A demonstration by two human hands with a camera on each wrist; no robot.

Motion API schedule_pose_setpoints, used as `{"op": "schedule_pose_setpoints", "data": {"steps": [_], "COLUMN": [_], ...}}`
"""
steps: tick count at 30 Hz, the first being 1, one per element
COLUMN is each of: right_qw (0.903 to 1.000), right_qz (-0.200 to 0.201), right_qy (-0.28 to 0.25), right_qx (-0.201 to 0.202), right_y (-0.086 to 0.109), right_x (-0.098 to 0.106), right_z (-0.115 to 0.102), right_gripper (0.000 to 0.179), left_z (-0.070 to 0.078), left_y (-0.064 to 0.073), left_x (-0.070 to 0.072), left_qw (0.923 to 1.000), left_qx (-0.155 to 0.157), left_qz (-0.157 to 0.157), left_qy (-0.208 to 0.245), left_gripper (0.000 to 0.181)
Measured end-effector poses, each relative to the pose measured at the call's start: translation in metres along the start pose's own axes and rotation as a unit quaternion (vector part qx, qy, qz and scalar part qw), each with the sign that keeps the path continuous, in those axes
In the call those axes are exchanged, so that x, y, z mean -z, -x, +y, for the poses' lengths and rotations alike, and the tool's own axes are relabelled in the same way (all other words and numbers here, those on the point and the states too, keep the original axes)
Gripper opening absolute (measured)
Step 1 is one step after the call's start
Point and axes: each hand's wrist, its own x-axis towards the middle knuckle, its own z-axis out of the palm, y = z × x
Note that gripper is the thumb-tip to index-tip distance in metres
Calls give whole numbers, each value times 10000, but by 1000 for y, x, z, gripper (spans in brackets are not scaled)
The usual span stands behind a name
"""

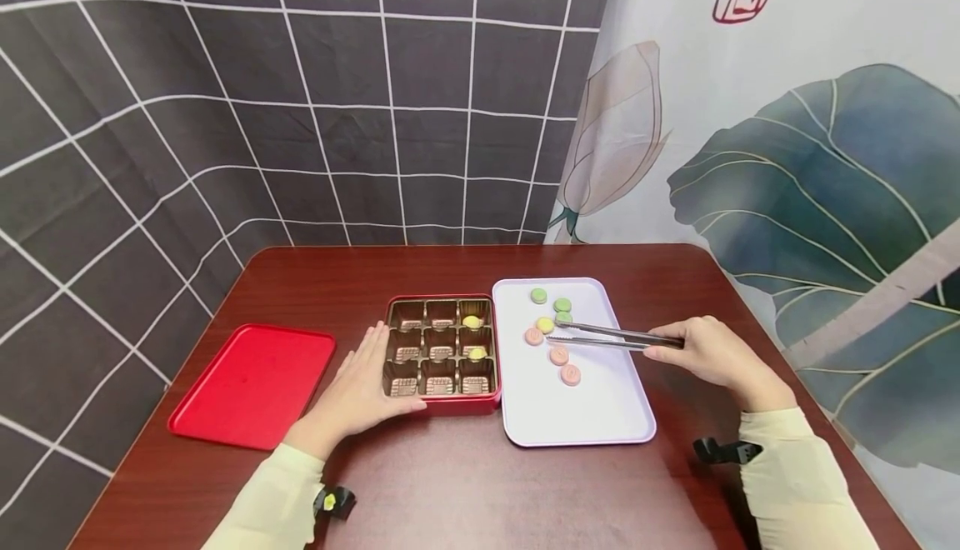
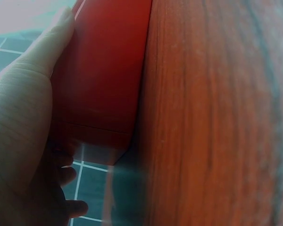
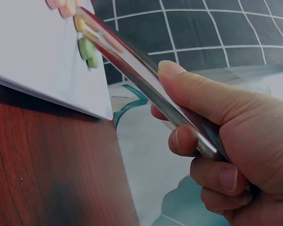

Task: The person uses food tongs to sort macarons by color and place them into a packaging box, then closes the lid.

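My right hand point(image 1: 708, 352) grips metal tongs point(image 1: 611, 335), their spread tips at a yellow macaron point(image 1: 545, 325) on the white tray point(image 1: 585, 421). Close about the tips lie green macarons point(image 1: 562, 305) and pink macarons point(image 1: 558, 355). In the right wrist view, thumb and curled fingers wrap the tongs' handle point(image 3: 198, 134). My left hand point(image 1: 363, 387) rests against the red box point(image 1: 457, 405), straight fingers along its left side, thumb at the front. Two yellow macarons point(image 1: 477, 353) sit in the right column of its gold divided insert point(image 1: 439, 379). The left wrist view shows the box's red wall point(image 2: 101, 70) beside the thumb.
A red lid point(image 1: 251, 383) lies flat on the table at the left. The white tray stands right beside the box on the brown wooden table point(image 1: 442, 483). Behind the table hang a dark gridded curtain point(image 1: 337, 142) and a pale curtain with leaf prints point(image 1: 810, 167).
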Motion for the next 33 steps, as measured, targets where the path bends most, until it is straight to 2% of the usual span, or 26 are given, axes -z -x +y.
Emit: {"op": "schedule_pose_setpoints", "data": {"steps": [7,23,33], "right_qw": [9995,10000,10000], "right_qz": [189,-33,-94], "right_qy": [187,43,11], "right_qx": [180,50,-10], "right_y": [-4,-17,-20], "right_x": [-4,-14,-13], "right_z": [-1,-4,-3], "right_gripper": [33,38,37], "left_z": [0,2,3], "left_y": [-1,0,1], "left_x": [-1,0,3], "left_qw": [10000,10000,10000], "left_qx": [1,54,60], "left_qz": [-10,-56,-26], "left_qy": [7,32,53], "left_gripper": [132,134,132]}}
